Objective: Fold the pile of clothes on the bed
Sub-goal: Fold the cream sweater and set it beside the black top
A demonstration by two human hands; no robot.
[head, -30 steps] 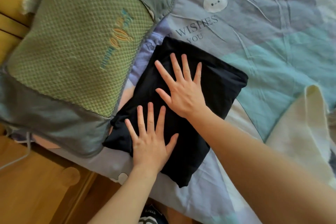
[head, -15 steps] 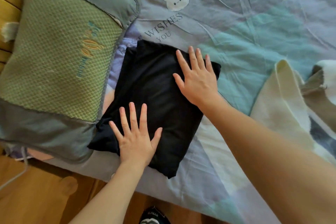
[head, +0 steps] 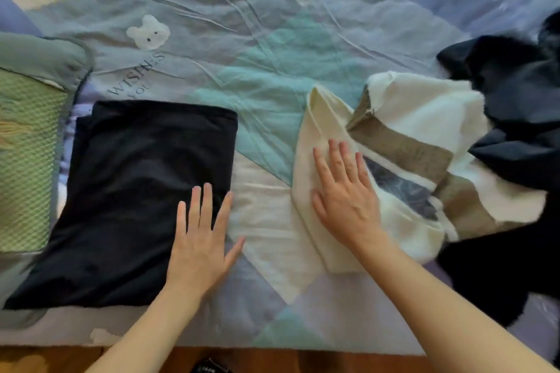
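A folded black garment [head: 127,197] lies flat on the bed at the left. My left hand [head: 201,239] rests open at its right edge, fingers spread, partly on the cloth and partly on the sheet. To the right lies a crumpled cream garment with brown and grey stripes [head: 424,142]. My right hand [head: 345,191] lies flat and open on its left cream part. Behind and right of it sits a heap of dark navy and black clothes [head: 515,106].
The bed sheet [head: 257,54] is a blue, teal and cream patchwork with a white bear print. A green and grey pillow [head: 27,136] lies at the left edge beside the black garment. The wooden floor [head: 303,362] shows below the bed's near edge.
My right hand has left the black garment and moved right onto the cream striped one. My left hand slid to the black garment's right edge. The view swung right, revealing the dark heap.
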